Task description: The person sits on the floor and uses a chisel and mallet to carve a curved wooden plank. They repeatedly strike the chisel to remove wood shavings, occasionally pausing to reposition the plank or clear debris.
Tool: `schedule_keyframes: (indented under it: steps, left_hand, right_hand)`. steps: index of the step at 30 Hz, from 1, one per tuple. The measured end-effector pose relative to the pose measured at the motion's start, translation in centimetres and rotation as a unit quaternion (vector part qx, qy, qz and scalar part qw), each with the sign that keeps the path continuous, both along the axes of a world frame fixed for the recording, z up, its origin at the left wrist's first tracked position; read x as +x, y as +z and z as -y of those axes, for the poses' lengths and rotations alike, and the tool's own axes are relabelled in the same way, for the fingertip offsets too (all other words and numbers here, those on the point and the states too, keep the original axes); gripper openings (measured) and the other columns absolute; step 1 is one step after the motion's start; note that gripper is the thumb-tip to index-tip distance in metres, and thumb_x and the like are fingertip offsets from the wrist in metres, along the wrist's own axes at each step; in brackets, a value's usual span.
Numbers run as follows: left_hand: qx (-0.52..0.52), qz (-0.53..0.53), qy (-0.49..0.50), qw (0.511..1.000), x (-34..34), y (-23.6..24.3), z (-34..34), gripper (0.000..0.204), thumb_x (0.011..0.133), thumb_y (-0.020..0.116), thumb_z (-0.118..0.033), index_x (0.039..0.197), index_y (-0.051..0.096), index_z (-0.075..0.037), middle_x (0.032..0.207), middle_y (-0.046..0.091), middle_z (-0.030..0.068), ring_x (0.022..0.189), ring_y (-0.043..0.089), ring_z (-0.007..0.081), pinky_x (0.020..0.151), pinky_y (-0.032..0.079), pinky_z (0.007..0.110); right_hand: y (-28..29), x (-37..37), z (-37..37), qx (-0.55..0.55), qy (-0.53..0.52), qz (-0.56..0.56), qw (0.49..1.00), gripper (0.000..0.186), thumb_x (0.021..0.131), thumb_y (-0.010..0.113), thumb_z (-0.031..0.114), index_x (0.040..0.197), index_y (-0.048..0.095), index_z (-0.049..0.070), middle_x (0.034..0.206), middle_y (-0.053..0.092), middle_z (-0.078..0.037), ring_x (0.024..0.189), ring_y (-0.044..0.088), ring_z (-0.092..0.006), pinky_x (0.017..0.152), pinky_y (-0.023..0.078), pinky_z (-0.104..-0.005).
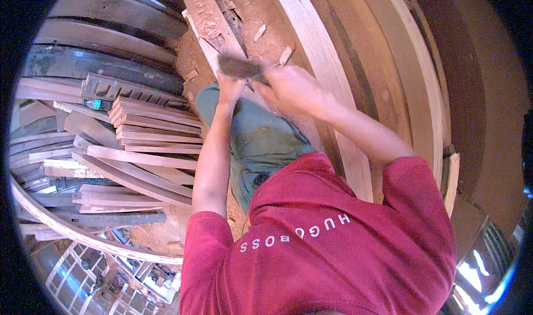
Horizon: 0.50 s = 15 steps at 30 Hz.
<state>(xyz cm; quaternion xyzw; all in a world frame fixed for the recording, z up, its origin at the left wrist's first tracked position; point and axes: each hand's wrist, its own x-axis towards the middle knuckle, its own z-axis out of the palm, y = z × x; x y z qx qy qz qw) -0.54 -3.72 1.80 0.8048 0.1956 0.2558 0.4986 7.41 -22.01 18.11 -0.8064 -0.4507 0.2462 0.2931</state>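
Above the bent knee, a dark, flat, blurred tool (pixel 240 68) lies across a narrow pale wooden strip (pixel 214 20) littered with shavings. Left hand (pixel 230 88) grips the tool's near end, arm straight. Right hand (pixel 288 87) closes over its other end, elbow bent outward. Stacked curved planks (pixel 150 148) lie to the left.

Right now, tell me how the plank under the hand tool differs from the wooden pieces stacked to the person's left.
The plank is one long piece running away from the person, strewn with shavings, and both the left hand and right hand work a dark hand tool on it. The stacked pieces are many, shorter, piled crosswise, some curved, and untouched. Both are pale bare wood.
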Motion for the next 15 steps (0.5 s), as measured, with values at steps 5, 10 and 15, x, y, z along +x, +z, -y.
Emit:
schedule_keyframes:
  steps: [5, 10, 15]
  left_hand:
    - [-0.089, -0.001, 0.017, 0.996, -2.3, -3.3, -1.6, 0.048, 0.072, 0.065, 0.003, 0.119, 0.056, 0.001, 0.115, 0.062, 0.0100, 0.108, 0.059, 0.0214, 0.097, 0.044, 0.036]
    - [-0.083, 0.012, -0.023, 0.996, -1.1, -3.2, -1.0, 0.039, 0.072, 0.065, 0.001, 0.111, 0.058, 0.002, 0.108, 0.064, 0.0108, 0.102, 0.061, 0.0217, 0.091, 0.047, 0.035]
    - [-0.057, 0.073, 0.147, 0.985, 1.5, -1.7, -1.2, 0.022, 0.078, 0.070, -0.009, 0.093, 0.065, 0.006, 0.089, 0.070, 0.0139, 0.082, 0.066, 0.0223, 0.076, 0.051, 0.036]
  right_hand:
    - [3.8, -0.5, -0.5, 0.027, 0.012, -0.025, 0.999, 0.040, 0.093, 0.056, 0.031, 0.118, 0.053, 0.000, 0.082, 0.063, -0.029, 0.081, 0.063, -0.0467, 0.073, 0.050, -0.0544]
    - [-0.3, 0.5, -0.3, 0.093, 0.006, -0.021, 0.995, 0.041, 0.094, 0.056, 0.033, 0.120, 0.050, 0.003, 0.095, 0.062, -0.031, 0.092, 0.061, -0.0470, 0.086, 0.046, -0.0552]
    - [-1.5, 1.1, 0.0, -0.006, -0.032, -0.004, 0.999, 0.046, 0.093, 0.056, 0.035, 0.122, 0.047, 0.000, 0.097, 0.063, -0.032, 0.096, 0.059, -0.0495, 0.089, 0.046, -0.0549]
